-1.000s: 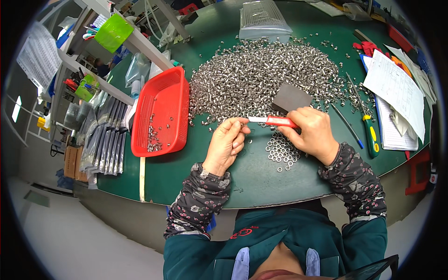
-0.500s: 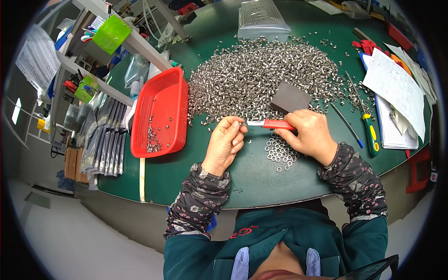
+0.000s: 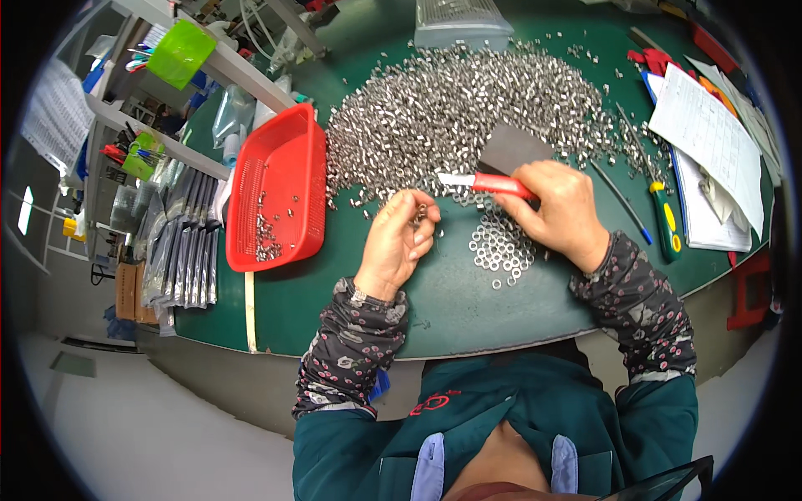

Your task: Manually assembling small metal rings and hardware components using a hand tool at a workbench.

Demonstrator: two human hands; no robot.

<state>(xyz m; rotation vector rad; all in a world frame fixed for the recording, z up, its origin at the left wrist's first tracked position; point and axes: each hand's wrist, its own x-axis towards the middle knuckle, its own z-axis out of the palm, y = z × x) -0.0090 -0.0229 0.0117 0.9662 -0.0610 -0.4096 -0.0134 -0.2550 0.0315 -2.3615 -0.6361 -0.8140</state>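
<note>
My left hand (image 3: 396, 242) is closed, its fingers curled around a small metal ring (image 3: 419, 215) near the thumb and fingertips. Whether more rings lie inside the curl I cannot make out. In my right hand (image 3: 566, 209) is a red-handled knife (image 3: 501, 184), its short pale blade (image 3: 455, 179) pointing left, apart from the left hand. Below the knife lies a loose group of metal rings (image 3: 504, 246) on the green table. Behind both hands spreads a large heap of small shiny metal rings (image 3: 459, 108). A dark grey block (image 3: 511, 149) sits at its near edge.
Left of the heap stands a red plastic basket (image 3: 316, 184) with a few metal pieces inside. To the right lie a pen (image 3: 622, 203), a yellow-green handled screwdriver (image 3: 666, 221) and papers (image 3: 710, 146) on a clipboard. A clear plastic box (image 3: 462, 32) stands behind the heap.
The knife has come away from the left fingertips, its blade now farther off over the heap's near edge. My left fingers have curled in more around the ring.
</note>
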